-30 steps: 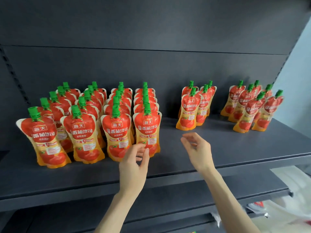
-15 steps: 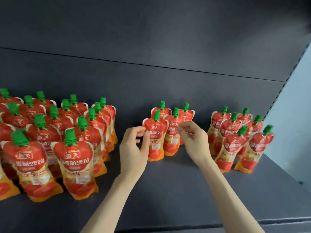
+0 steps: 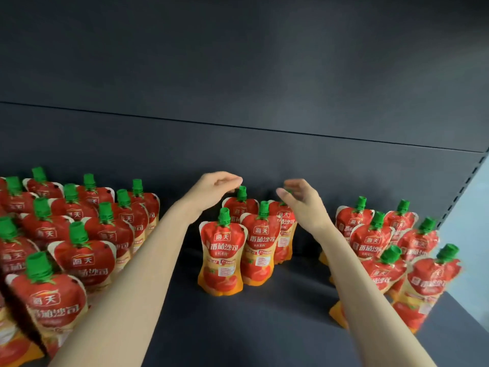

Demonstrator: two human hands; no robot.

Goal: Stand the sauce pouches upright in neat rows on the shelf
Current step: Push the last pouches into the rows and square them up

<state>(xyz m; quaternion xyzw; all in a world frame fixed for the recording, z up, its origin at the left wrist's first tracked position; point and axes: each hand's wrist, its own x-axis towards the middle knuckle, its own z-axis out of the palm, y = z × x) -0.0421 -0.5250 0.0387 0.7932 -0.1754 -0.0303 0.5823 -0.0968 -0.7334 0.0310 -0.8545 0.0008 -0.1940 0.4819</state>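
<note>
Head view: over the dark grey shelf [image 3: 264, 329], left hand [image 3: 215, 185] and right hand [image 3: 303, 200] curl at pouch caps [image 3: 241, 194]; grip unclear.

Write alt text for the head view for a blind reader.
The left hand and right hand reach to the green caps of the rear two of four red-and-orange sauce pouches standing on a dark grey metal shelf; grip unclear. More stand in neat rows left, a looser group right.

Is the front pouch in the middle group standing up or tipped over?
Upright: the front pouch stands on its base, green cap on top.
</note>
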